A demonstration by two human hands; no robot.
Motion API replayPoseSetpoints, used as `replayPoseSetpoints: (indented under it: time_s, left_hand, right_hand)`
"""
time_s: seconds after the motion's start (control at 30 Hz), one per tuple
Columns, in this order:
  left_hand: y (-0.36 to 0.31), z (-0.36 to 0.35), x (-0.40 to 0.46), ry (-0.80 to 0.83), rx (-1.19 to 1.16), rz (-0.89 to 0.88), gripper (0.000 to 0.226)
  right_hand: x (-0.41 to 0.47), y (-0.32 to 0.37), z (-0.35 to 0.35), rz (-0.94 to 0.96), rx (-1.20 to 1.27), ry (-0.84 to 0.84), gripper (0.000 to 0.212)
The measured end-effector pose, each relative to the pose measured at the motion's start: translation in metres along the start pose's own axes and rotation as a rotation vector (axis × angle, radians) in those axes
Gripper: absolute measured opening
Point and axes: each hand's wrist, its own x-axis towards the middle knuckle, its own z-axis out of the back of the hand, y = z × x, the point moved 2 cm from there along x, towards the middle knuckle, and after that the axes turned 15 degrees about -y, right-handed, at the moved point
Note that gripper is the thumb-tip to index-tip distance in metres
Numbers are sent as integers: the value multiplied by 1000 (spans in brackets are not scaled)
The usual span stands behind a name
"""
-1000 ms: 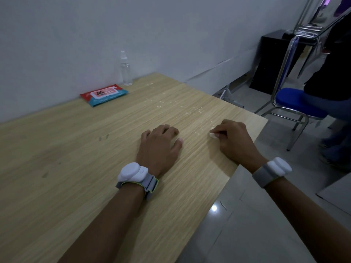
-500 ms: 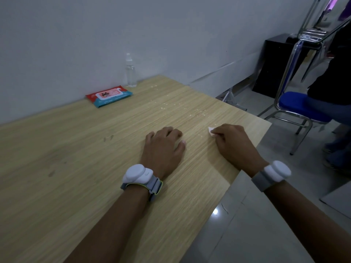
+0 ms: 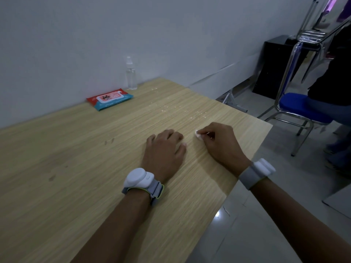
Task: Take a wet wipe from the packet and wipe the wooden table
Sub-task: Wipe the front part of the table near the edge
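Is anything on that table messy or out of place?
Yes: small white crumbs lie scattered over the light wooden table beyond the hands, and a few dark smudges mark its left part.

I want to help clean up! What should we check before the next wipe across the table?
1. Wipe in hand: ok. The right hand pinches a small white wipe against the table.
2. Left hand out of the way: ok. It rests flat beside the right hand, apart from the wipe.
3. Crumbs found: ok. The white specks lie just beyond the wipe, toward the wall.
4. Packet and bottle clear of the path: ok. Both sit at the wall, left of the specks.
5. Wipe still wet enough: cannot tell.
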Motion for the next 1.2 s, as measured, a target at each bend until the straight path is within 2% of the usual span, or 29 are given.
replayPoseSetpoints:
  time_s: [0.1, 0.27, 0.43, 0.6, 0.73, 0.93, 1.1, 1.2]
  left_hand:
    - [1, -1, 0, 1, 12, 0, 36]
    - [1, -2, -1, -3, 12, 1, 35]
    - [2, -2, 0, -6, 6, 4, 35]
    - [3, -2, -1, -7, 7, 2, 33]
    - [4, -7, 3, 7, 41, 5, 40]
    - [7, -13, 4, 59, 84, 28, 52]
    - [6, -12, 4, 55, 95, 23, 52]
    - [6, -12, 4, 63, 95, 30, 52]
  right_hand:
    - [-10, 8, -3, 159, -55, 145, 18]
    - [21, -16, 10, 78, -260, 120, 21]
    - [-3, 0, 11, 189, -137, 188, 16]
    - [18, -52, 31, -26, -324, -2, 19]
    - [30, -64, 25, -83, -266, -77, 19]
    - [27, -37, 9, 54, -129, 13, 12]
    - [25, -28, 7, -14, -73, 13, 12]
    - [20, -9, -6, 41, -25, 75, 12]
